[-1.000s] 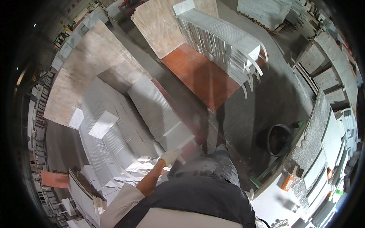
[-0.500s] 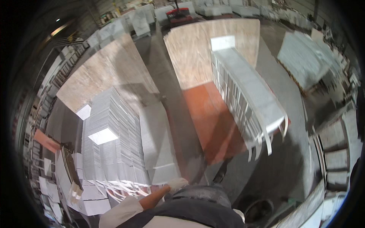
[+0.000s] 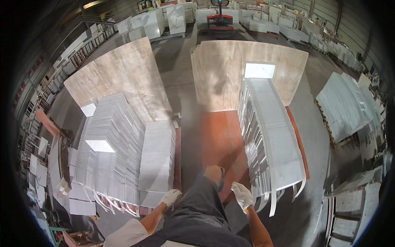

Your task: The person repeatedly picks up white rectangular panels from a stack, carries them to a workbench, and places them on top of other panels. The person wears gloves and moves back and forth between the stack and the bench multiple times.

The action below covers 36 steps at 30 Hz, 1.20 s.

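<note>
Floor [image 3: 189, 123] runs far between tile stacks [image 3: 156, 160] backed by plywood [image 3: 119, 78]; left hand [image 3: 170, 198] and right hand [image 3: 243, 196], half-curled, look empty.

We note white gloves [image 3: 240, 191] on left hand [image 3: 171, 197] and right hand [image 3: 244, 197], yellowish at the right wrist. We record a loose off-white left sleeve [image 3: 126, 233], forearms bare; dark grey shorts [image 3: 201, 206], pale smudges; bluish-grey shoe [image 3: 221, 183], partly hidden.

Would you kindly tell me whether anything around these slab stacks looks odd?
The white straps on the right slab row hang loose past its near end instead of lying tight, so they look undone. Similar strap ends trail from the left stack.
</note>
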Each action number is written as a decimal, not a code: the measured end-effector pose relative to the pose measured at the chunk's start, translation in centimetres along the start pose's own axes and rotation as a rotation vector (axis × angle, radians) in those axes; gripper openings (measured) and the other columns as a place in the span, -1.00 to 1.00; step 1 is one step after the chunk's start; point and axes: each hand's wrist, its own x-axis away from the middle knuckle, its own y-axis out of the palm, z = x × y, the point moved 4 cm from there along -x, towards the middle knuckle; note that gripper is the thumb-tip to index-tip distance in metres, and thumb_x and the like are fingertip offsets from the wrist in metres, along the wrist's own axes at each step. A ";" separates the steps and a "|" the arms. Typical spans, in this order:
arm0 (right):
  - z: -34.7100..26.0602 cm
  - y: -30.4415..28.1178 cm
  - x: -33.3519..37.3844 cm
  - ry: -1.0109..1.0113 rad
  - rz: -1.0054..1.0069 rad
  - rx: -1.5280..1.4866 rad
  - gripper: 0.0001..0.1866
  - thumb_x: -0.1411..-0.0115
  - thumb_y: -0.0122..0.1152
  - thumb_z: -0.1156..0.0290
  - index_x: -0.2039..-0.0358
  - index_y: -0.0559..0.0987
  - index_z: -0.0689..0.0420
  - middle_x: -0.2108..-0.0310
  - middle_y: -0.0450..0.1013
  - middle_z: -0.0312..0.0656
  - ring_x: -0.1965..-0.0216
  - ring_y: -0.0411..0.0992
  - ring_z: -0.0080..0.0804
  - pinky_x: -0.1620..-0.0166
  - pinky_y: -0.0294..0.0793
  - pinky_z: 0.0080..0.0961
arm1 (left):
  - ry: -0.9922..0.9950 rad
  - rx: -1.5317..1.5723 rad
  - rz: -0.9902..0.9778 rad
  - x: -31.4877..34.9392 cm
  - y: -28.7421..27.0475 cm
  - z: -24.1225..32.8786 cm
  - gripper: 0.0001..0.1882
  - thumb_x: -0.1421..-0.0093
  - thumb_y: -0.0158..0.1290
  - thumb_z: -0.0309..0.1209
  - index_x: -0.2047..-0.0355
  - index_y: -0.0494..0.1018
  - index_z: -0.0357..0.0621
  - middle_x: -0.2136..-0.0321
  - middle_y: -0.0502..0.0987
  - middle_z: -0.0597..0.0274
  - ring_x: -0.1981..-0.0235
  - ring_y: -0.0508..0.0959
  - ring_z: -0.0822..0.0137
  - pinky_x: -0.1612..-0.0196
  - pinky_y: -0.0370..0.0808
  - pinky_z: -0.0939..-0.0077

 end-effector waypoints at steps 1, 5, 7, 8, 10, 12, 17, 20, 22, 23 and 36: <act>-2.4 0.1 -2.8 -0.048 -0.010 -0.043 -0.57 -0.41 0.11 0.23 -0.12 0.55 0.28 0.01 0.60 -0.13 -0.02 0.55 -0.41 -0.14 0.46 -0.52 | -0.002 0.026 0.038 -1.9 -0.2 1.6 -0.58 -0.30 -0.02 -0.12 0.09 0.56 -0.22 0.26 0.62 0.10 0.20 0.57 0.26 0.10 0.46 0.32; -9.3 -2.5 -13.6 -0.048 -0.046 0.073 -0.55 -0.39 0.11 0.13 -0.12 0.56 0.17 -0.01 0.60 -0.13 -0.07 0.54 -0.31 -0.15 0.45 -0.48 | -0.011 0.058 -0.095 -11.8 -0.6 9.6 -0.60 -0.31 0.00 -0.14 0.06 0.57 -0.20 0.20 0.61 0.14 0.15 0.56 0.29 0.02 0.45 0.37; -11.5 -3.7 -18.7 -0.037 -0.018 0.177 -0.53 -0.37 0.10 0.08 -0.12 0.57 0.13 -0.02 0.59 -0.10 -0.09 0.53 -0.25 -0.17 0.44 -0.45 | -0.024 0.116 -0.060 -16.3 -1.7 13.9 -0.55 -0.34 0.00 -0.08 0.02 0.55 -0.20 0.10 0.60 0.15 -0.02 0.52 0.28 -0.14 0.38 0.43; -12.4 -4.4 -20.9 0.007 -0.011 0.200 -0.51 -0.36 0.09 0.05 -0.13 0.56 0.10 -0.04 0.57 -0.07 -0.12 0.52 -0.19 -0.18 0.43 -0.41 | -0.029 0.088 -0.051 -18.2 -2.6 16.1 -0.50 -0.32 -0.03 -0.03 -0.04 0.52 -0.17 0.00 0.56 0.09 -0.09 0.50 0.17 -0.19 0.35 0.37; -13.6 -5.5 -24.6 0.146 -0.012 0.119 -0.50 -0.35 0.09 0.07 -0.15 0.54 0.14 -0.08 0.55 -0.05 -0.15 0.49 -0.21 -0.21 0.41 -0.40 | -0.074 0.048 -0.162 -21.5 -4.5 20.3 -0.43 -0.33 -0.09 0.01 -0.16 0.46 -0.12 -0.15 0.49 0.06 -0.21 0.44 0.07 -0.25 0.31 0.34; -14.9 -6.2 -26.5 0.232 0.009 0.055 -0.48 -0.35 0.10 0.07 -0.16 0.54 0.18 -0.10 0.55 -0.04 -0.17 0.48 -0.20 -0.23 0.39 -0.40 | -0.021 0.076 -0.158 -23.5 -6.6 24.6 -0.44 -0.35 -0.10 0.00 -0.15 0.46 -0.13 -0.14 0.50 0.06 -0.21 0.44 0.06 -0.25 0.31 0.35; -19.9 -7.9 -28.0 0.255 -0.052 0.085 -0.42 -0.35 0.10 0.04 -0.19 0.50 0.22 -0.14 0.52 -0.03 -0.21 0.44 -0.20 -0.28 0.34 -0.42 | -0.004 -0.016 -0.261 -24.7 -12.2 31.0 -0.49 -0.34 -0.09 -0.04 -0.04 0.50 -0.17 -0.07 0.52 -0.03 -0.15 0.46 0.02 -0.21 0.34 0.31; -22.0 -9.6 -27.9 0.341 -0.137 0.139 -0.34 -0.32 0.03 -0.06 -0.23 0.46 0.18 -0.22 0.44 -0.02 -0.29 0.34 -0.12 -0.34 0.25 -0.37 | 0.009 -0.073 -0.281 -24.4 -13.8 32.7 -0.49 -0.33 -0.10 -0.03 -0.03 0.51 -0.17 -0.09 0.51 -0.05 -0.17 0.45 0.00 -0.22 0.34 0.25; -22.1 -11.2 -27.7 0.394 -0.159 0.114 -0.32 -0.30 0.00 -0.11 -0.24 0.46 0.15 -0.24 0.42 -0.03 -0.29 0.33 -0.06 -0.34 0.25 -0.33 | -0.007 -0.056 -0.261 -24.7 -14.3 34.0 -0.47 -0.35 -0.14 -0.03 -0.07 0.50 -0.17 -0.13 0.49 -0.06 -0.21 0.43 -0.01 -0.25 0.31 0.25; -21.7 -12.1 -27.8 0.417 -0.141 0.145 -0.32 -0.30 0.01 -0.10 -0.24 0.46 0.15 -0.24 0.42 -0.04 -0.29 0.34 -0.08 -0.33 0.25 -0.33 | 0.039 -0.067 -0.281 -25.2 -14.3 35.1 -0.46 -0.35 -0.14 -0.02 -0.09 0.49 -0.17 -0.14 0.48 -0.06 -0.22 0.42 -0.01 -0.26 0.30 0.25; -4.9 -23.8 -38.5 0.588 0.074 0.032 -0.43 -0.27 0.16 0.01 -0.14 0.53 0.15 0.36 0.61 -0.09 0.39 0.56 -0.38 0.34 0.54 -0.42 | 0.238 -0.400 -0.438 -40.4 -10.1 58.3 -0.42 -0.39 -0.18 0.02 -0.22 0.39 -0.09 -0.24 0.41 0.03 -0.27 0.37 0.01 -0.31 0.26 0.23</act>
